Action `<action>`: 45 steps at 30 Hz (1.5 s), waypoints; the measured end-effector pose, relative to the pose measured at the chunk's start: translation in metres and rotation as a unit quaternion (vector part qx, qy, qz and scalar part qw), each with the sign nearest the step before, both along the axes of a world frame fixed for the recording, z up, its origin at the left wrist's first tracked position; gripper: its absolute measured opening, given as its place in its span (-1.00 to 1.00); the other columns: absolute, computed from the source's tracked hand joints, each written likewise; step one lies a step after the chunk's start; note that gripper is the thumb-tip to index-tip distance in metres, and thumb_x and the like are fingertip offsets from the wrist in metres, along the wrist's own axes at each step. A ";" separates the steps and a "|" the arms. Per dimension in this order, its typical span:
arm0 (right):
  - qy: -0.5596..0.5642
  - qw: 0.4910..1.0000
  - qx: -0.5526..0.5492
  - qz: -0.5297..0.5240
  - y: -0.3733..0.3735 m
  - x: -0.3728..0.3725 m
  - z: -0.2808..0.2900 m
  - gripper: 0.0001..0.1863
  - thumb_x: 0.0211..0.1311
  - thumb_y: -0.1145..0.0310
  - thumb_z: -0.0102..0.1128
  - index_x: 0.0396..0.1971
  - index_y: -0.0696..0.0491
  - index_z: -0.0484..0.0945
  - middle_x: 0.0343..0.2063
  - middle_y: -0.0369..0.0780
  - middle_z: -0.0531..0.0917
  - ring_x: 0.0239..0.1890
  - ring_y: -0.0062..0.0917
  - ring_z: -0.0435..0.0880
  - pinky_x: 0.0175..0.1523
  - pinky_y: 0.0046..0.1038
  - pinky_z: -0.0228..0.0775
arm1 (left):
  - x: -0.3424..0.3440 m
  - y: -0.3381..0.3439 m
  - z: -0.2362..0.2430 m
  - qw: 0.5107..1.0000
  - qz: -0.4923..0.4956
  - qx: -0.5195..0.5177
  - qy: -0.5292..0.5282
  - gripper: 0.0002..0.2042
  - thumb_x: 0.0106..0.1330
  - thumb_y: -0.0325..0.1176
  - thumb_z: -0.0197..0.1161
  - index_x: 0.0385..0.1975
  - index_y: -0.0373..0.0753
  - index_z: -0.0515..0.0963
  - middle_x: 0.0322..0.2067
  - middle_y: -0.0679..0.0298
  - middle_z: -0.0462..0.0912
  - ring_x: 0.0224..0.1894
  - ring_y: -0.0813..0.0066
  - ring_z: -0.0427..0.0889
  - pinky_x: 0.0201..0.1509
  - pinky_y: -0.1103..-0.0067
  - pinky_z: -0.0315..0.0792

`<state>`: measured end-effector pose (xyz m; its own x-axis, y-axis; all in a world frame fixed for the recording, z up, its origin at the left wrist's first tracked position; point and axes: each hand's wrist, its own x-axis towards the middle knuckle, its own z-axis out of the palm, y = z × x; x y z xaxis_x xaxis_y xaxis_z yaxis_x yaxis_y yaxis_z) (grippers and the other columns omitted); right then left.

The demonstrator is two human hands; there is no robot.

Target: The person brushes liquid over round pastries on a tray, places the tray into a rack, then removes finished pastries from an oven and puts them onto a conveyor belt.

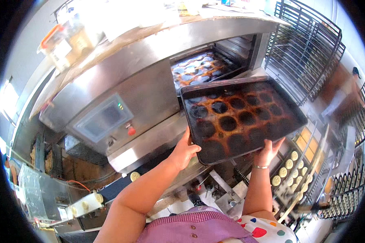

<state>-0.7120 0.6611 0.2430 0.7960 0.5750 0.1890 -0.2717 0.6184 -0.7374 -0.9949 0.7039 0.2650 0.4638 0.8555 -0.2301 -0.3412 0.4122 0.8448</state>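
Observation:
Between both hands I carry a dark baking tray (247, 118), stained with brown rings around round black marks. It tilts up to the right, in front of the machine's opening. My left hand (184, 150) is closed on its near-left corner, thumb on the rim. Under the near-right edge, my right hand (268, 152) grips it, some fingers hidden beneath. Inside the opening just beyond lies a second stained tray (202, 67). No round pieces lie on the tray I hold.
A steel machine with a control screen (103, 117) and a red button (131, 130) stands at left. Round pale patterned pieces (288, 164) sit in rows at right. Tall black racks (306, 44) stand behind; a person (344, 95) is beside them. A clear tub (65, 46) rests on the machine top.

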 end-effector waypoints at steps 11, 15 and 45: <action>0.025 0.977 -0.149 0.149 0.238 -0.078 -0.033 -0.02 0.01 0.50 0.11 0.38 -0.22 -0.27 -0.11 -0.19 0.45 -0.32 -0.36 0.51 -0.43 -0.32 0.53 | -0.032 0.094 -0.035 0.983 0.056 0.062 0.166 -0.45 0.26 -0.42 0.11 0.27 -0.21 0.16 0.12 0.29 0.35 0.10 0.42 0.41 0.06 0.45 0.34; -0.008 0.973 -0.152 0.171 0.313 -0.125 -0.047 0.08 -0.09 0.61 0.10 0.38 -0.18 -0.37 0.04 -0.08 0.36 -0.22 -0.38 0.52 -0.43 -0.31 0.55 | -0.073 0.043 -0.044 0.977 0.043 0.045 0.202 -0.45 0.22 -0.51 0.17 0.24 -0.21 0.20 -0.03 0.10 0.49 0.10 0.41 0.42 0.17 0.49 0.32; -0.267 0.416 -0.312 0.811 -0.332 -0.386 -0.103 -0.69 0.32 0.36 -0.03 0.04 0.05 0.41 -0.28 -0.20 0.65 -0.39 -0.50 0.67 -0.35 -0.51 0.48 | -0.255 -0.829 0.029 0.067 0.443 -0.157 0.880 -0.68 0.32 -0.36 0.03 0.05 -0.22 0.44 -0.07 0.19 0.49 0.05 0.19 0.39 0.20 0.27 0.13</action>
